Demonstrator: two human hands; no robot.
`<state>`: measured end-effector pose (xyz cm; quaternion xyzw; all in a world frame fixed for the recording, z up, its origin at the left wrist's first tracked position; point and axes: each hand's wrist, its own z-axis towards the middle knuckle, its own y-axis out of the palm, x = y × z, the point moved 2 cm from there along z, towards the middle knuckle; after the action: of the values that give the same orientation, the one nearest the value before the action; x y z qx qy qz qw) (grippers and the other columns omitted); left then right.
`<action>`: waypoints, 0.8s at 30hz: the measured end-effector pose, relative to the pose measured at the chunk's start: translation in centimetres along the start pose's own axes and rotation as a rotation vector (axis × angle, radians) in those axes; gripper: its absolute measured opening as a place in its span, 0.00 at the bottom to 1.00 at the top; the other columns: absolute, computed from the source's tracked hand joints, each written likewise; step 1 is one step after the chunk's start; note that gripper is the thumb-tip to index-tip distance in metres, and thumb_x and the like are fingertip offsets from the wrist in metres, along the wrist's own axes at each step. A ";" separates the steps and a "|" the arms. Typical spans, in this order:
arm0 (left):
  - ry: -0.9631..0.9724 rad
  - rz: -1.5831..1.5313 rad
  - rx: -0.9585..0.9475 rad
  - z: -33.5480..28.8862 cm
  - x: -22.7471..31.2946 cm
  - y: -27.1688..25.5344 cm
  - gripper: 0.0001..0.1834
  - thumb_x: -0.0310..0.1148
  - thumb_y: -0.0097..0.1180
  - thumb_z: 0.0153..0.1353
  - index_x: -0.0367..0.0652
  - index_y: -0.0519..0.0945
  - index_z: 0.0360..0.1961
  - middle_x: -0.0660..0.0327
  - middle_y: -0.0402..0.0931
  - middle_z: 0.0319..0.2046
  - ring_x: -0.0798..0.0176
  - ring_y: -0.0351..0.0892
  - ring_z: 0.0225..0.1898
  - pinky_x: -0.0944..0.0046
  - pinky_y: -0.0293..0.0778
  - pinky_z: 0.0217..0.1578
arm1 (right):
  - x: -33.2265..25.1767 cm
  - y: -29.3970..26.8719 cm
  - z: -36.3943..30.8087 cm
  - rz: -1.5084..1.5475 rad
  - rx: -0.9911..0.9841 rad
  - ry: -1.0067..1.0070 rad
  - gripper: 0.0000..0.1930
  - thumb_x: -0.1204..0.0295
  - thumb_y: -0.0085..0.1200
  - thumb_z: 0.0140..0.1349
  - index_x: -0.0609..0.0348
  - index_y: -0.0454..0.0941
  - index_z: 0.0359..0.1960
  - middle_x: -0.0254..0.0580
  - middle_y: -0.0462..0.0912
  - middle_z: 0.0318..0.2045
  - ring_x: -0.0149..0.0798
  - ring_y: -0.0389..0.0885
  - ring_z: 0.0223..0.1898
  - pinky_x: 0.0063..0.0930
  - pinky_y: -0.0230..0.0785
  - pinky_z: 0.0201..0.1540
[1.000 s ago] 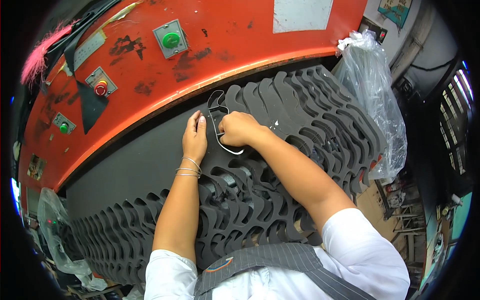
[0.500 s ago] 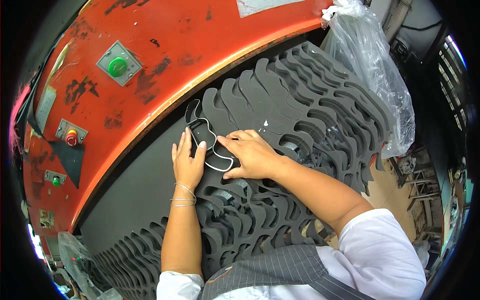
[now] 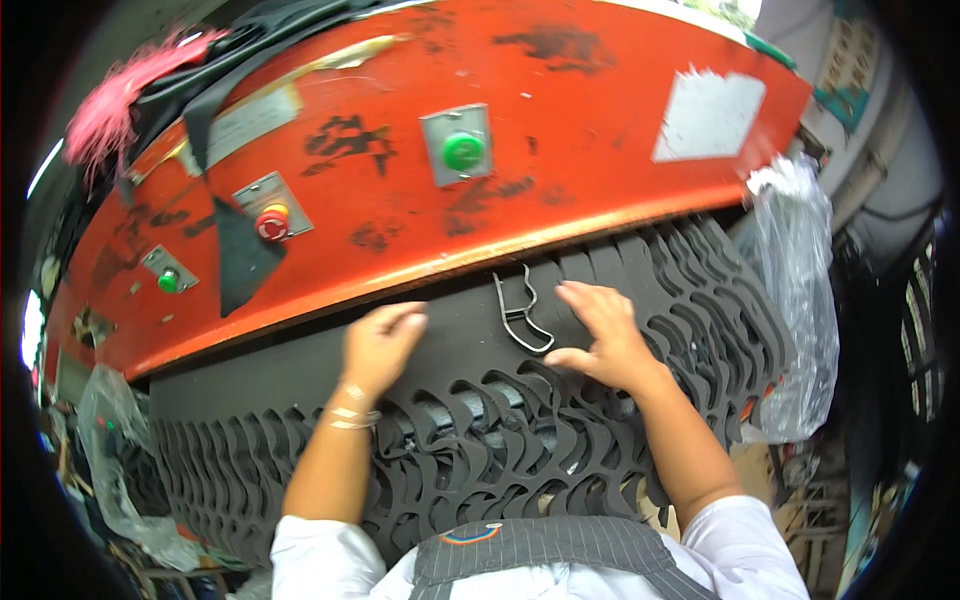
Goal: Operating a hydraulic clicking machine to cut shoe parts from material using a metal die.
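A thin metal cutting die (image 3: 510, 313), bent into a wavy outline, lies on a dark grey foam sheet (image 3: 270, 365). To the die's left is my left hand (image 3: 380, 348), off it and holding nothing, its fingers loosely bent and slightly blurred. Just right of the die, my right hand (image 3: 612, 340) is open with thumb and fingers spread. Whether its fingertips touch the foam I cannot tell. Rows of curved cut-outs run through the foam around the die's right side and along the near edge.
A red-orange machine beam (image 3: 390, 240) spans the far side of the foam. It carries a large green button (image 3: 462, 152), a red button (image 3: 272, 223) and a small green button (image 3: 168, 281). Clear plastic bags hang at the right (image 3: 795, 320) and left (image 3: 110, 430).
Both hands have come away from the die and moved apart, the left to the left. The die stays on the foam. My view has turned, bringing more of the red beam into sight.
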<state>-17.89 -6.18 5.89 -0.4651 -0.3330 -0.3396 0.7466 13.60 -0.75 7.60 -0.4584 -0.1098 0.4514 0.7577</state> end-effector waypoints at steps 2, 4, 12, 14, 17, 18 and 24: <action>0.035 -0.153 0.428 -3.2 -1.1 -7.5 0.08 0.32 0.59 0.63 0.38 0.83 0.34 0.60 0.83 0.34 0.68 0.81 0.38 0.67 0.75 0.42 | -0.8 -1.7 0.2 0.090 -0.004 0.090 0.41 0.48 0.68 0.46 0.58 0.70 0.59 0.48 0.76 0.52 0.49 0.73 0.54 0.42 0.60 0.58; 0.176 -0.106 0.896 -6.0 -3.3 -14.9 0.09 0.31 0.53 0.67 0.35 0.80 0.39 0.61 0.80 0.34 0.67 0.80 0.38 0.67 0.75 0.43 | -1.8 -1.9 1.9 0.258 0.045 0.022 0.36 0.56 0.70 0.48 0.61 0.70 0.57 0.48 0.78 0.47 0.45 0.77 0.47 0.38 0.69 0.50; 0.276 0.309 1.471 -4.8 -3.0 -28.3 0.36 0.45 0.40 0.72 0.32 0.46 0.70 0.43 0.48 0.70 0.52 0.51 0.70 0.55 0.49 0.68 | -8.9 -4.1 13.0 0.349 0.411 0.107 0.19 0.71 0.66 0.54 0.62 0.70 0.42 0.35 0.72 0.19 0.30 0.70 0.21 0.23 0.68 0.29; 0.056 0.448 1.335 -3.6 -2.7 -28.1 0.42 0.53 0.35 0.71 0.31 0.38 0.71 0.41 0.35 0.72 0.49 0.36 0.74 0.54 0.35 0.70 | -8.1 -3.8 13.7 0.388 0.397 0.144 0.19 0.72 0.66 0.54 0.61 0.69 0.43 0.36 0.72 0.18 0.30 0.70 0.20 0.23 0.67 0.27; 0.081 0.408 1.193 -5.5 -3.0 -27.1 0.41 0.53 0.33 0.72 0.31 0.38 0.71 0.42 0.33 0.73 0.48 0.32 0.74 0.52 0.33 0.71 | -8.2 -4.1 11.3 0.422 0.440 0.171 0.19 0.72 0.65 0.55 0.61 0.69 0.43 0.35 0.73 0.18 0.28 0.69 0.20 0.23 0.66 0.26; 0.108 0.392 1.127 -6.5 -3.0 -26.9 0.41 0.52 0.32 0.72 0.31 0.37 0.71 0.42 0.32 0.73 0.47 0.30 0.75 0.52 0.31 0.71 | -8.7 -4.1 10.0 0.525 0.393 0.220 0.18 0.71 0.65 0.56 0.61 0.69 0.43 0.33 0.73 0.19 0.26 0.70 0.21 0.22 0.65 0.26; -0.063 0.546 0.635 -16.4 -1.8 -19.3 0.21 0.30 0.56 0.60 0.37 0.72 0.55 0.51 0.71 0.52 0.50 0.67 0.56 0.54 0.61 0.59 | -9.9 -0.3 -1.7 0.423 -0.111 0.334 0.18 0.65 0.66 0.56 0.61 0.73 0.42 0.40 0.77 0.21 0.33 0.75 0.22 0.27 0.70 0.28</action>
<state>-31.67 -27.42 7.82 -0.2932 -0.3083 0.0049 0.9050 9.18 -9.56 9.31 -0.5800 0.0902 0.5112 0.6278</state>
